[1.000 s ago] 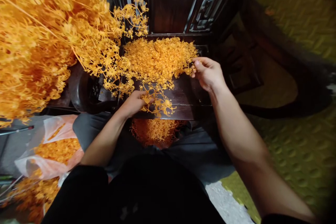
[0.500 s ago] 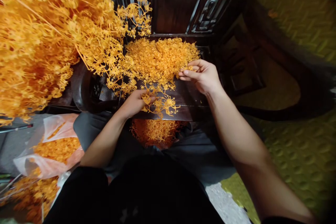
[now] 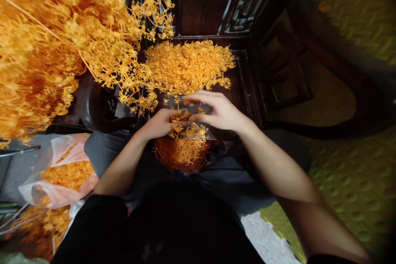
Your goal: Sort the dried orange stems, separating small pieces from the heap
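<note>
A branching orange dried-flower sprig is pinched in my left hand, over the front edge of the dark wooden seat. My right hand reaches in from the right with its fingers apart, just above the sprig and beside my left fingertips. I see nothing held in it, though it is slightly blurred. Behind both hands a heap of small orange flower heads lies on the seat. Below the seat edge, between my legs, sits a pile of orange stems.
A large bunch of orange dried flowers fills the upper left and hangs over the chair's armrest. On the floor at left is an open plastic bag of orange flower heads. The carved chair back rises behind the heap.
My right hand has come from the right end of the heap down and left to the sprig, its fingers opening. My left hand keeps its pinch, nearly in place.
</note>
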Motion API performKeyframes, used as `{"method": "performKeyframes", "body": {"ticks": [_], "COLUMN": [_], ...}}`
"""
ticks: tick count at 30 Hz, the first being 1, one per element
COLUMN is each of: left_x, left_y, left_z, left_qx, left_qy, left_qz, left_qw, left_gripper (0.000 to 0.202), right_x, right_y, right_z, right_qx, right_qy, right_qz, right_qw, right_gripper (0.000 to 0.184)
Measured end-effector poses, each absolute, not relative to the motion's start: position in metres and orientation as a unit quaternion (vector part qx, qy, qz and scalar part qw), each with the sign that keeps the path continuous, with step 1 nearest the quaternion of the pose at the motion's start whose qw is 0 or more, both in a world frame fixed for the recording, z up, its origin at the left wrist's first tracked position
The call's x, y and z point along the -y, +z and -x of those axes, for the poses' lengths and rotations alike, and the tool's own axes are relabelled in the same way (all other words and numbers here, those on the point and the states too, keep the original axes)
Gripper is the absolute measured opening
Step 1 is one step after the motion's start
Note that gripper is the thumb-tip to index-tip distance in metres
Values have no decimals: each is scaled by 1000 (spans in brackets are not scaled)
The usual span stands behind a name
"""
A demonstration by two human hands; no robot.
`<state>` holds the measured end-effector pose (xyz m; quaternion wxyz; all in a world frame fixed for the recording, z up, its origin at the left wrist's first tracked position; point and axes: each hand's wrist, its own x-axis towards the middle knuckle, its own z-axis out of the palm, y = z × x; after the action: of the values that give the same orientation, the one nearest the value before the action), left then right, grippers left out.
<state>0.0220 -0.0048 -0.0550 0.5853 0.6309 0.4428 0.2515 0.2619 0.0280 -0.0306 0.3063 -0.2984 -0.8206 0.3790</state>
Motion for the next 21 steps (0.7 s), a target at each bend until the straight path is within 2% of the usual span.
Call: {"method": "performKeyframes", "body": {"ticks": [4,7,10,12,17,21], "left_x": [4,3,3,4,7,5], "left_y": [-60,-67,-68,-66,-56,-57], "left_z": [-25,-23,-21,-20,-22,-23], "left_qx": [-458,-471,-485,-493,-527,-516], "left_qy": [264,288,305,303,259,267], "left_qz": [-631,-605,-596,-589,-548,-520], "left_qw": [568,574,563,565,596,627], "left_gripper": [15,17,17,18,20,20], "right_x": [-27,-29,-30,-31,-41,-48], "right_y": [-42,-46,-46,-47,-61,-72], "right_z": [-257,-261,-264,-266,-269,-258], "right_qx": [816,776,780,822,884,875], "right_qy": [402,456,447,371,58,5], "right_qz": [306,343,364,371,443,472], "right_qw": [282,268,244,223,135,105], "right_gripper": [29,37,43,41,32,32]}}
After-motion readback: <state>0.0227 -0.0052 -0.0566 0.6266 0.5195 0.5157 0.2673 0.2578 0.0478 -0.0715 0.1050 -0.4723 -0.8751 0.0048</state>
